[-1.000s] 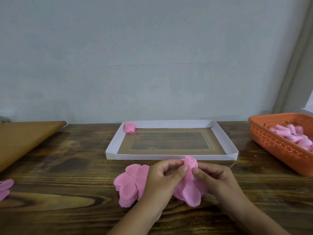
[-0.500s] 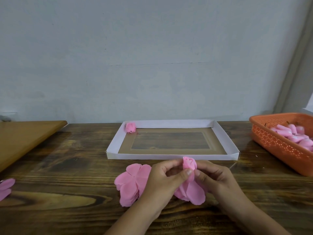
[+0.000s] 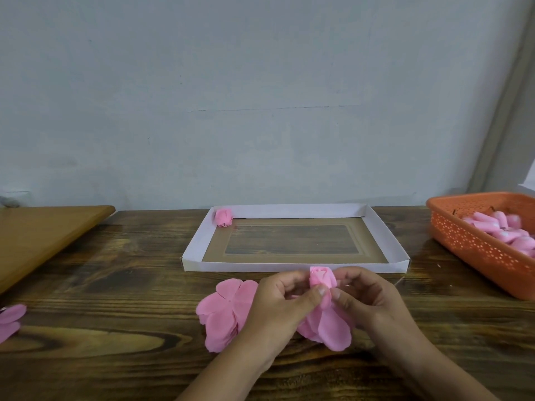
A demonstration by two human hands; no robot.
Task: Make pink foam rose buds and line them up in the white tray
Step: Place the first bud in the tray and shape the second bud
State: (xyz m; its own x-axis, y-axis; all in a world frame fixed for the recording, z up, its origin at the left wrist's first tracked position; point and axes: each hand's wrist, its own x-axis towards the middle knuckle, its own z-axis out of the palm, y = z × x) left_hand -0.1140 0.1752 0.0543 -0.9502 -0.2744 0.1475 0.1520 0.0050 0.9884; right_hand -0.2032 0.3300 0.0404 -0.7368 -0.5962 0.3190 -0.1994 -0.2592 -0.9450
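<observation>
A half-rolled pink foam rose bud (image 3: 322, 277) stands upright between both my hands, just in front of the white tray (image 3: 385, 227). My left hand (image 3: 278, 302) pinches it from the left with thumb and fingers. My right hand (image 3: 367, 296) pinches it from the right. Loose petals (image 3: 333, 328) hang below the bud onto the table. One finished rose bud (image 3: 223, 217) sits in the tray's far left corner. A stack of flat pink petal sheets (image 3: 224, 311) lies on the table left of my left hand.
An orange perforated basket (image 3: 474, 241) with several pink foam pieces stands at the right edge. A light wooden board (image 3: 43, 235) lies at the far left. Another pink petal piece (image 3: 10, 321) shows at the left border. A grey wall rises behind the table.
My fingers have shifted around the bud, wrapping a petal tighter. The hanging petals have drawn in a little. The tray and the finished bud have not moved.
</observation>
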